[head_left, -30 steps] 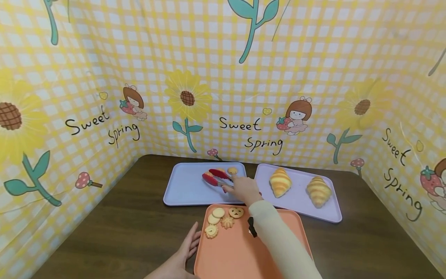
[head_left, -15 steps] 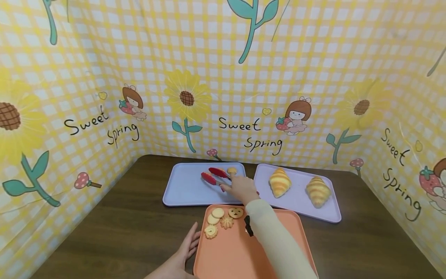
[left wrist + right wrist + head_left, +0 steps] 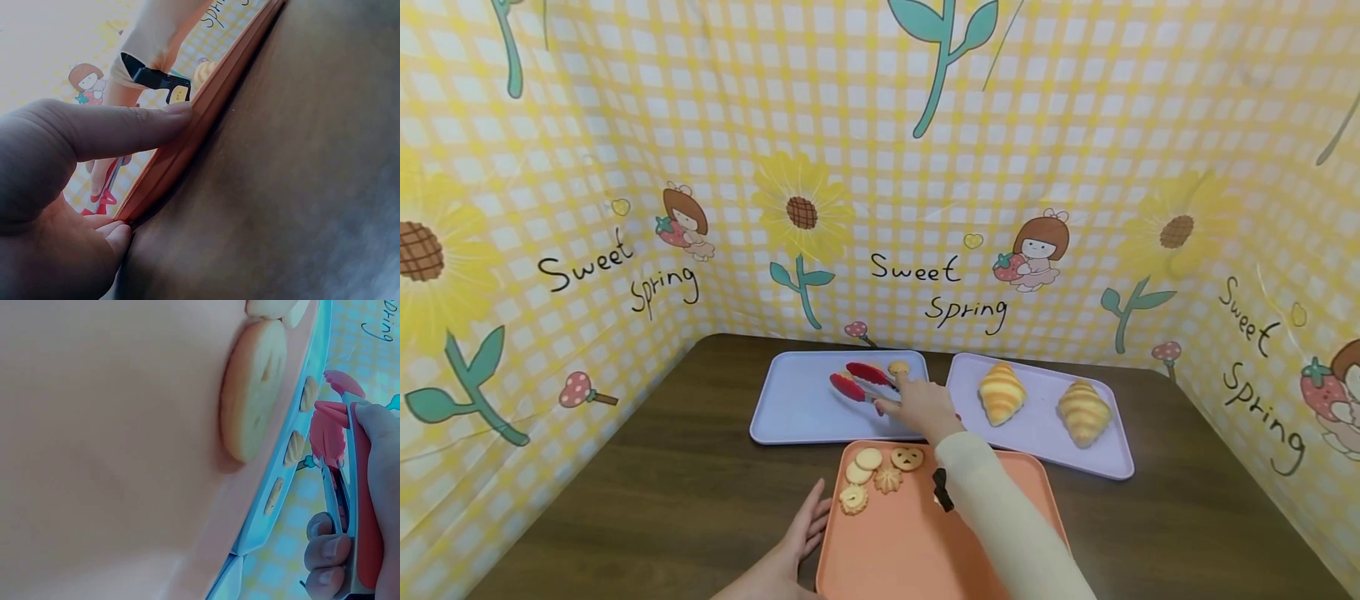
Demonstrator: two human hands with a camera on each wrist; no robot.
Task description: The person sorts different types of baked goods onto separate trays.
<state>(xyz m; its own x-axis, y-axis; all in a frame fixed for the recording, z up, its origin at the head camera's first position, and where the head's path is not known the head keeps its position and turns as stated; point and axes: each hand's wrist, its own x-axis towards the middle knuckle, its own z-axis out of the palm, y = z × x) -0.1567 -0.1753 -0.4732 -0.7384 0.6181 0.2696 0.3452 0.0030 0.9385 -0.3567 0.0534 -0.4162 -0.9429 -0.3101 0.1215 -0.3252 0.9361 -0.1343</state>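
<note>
My right hand (image 3: 925,408) grips red-tipped metal tongs (image 3: 847,386) over the blue tray (image 3: 797,408) at the back. The tongs' red tips stand apart, low over the tray; a small cookie partly shows behind them. Another round cookie (image 3: 898,367) lies close by at the tray's back right. In the right wrist view, the fingers wrap the handles of the tongs (image 3: 328,434). At the left side of the orange tray (image 3: 895,550), my left hand (image 3: 801,533) rests with fingers extended; in the left wrist view its thumb (image 3: 134,128) touches the tray's side.
Several cookies (image 3: 889,479) lie in the orange tray's back left corner. A lilac tray (image 3: 1045,425) at the back right bears two croissants, one on the left (image 3: 1002,393) and one on the right (image 3: 1083,412). A patterned cloth (image 3: 880,192) stands behind the brown table (image 3: 677,467).
The tongs' tips have shifted slightly left over the blue tray, still apart. My left hand and the trays have stayed in place.
</note>
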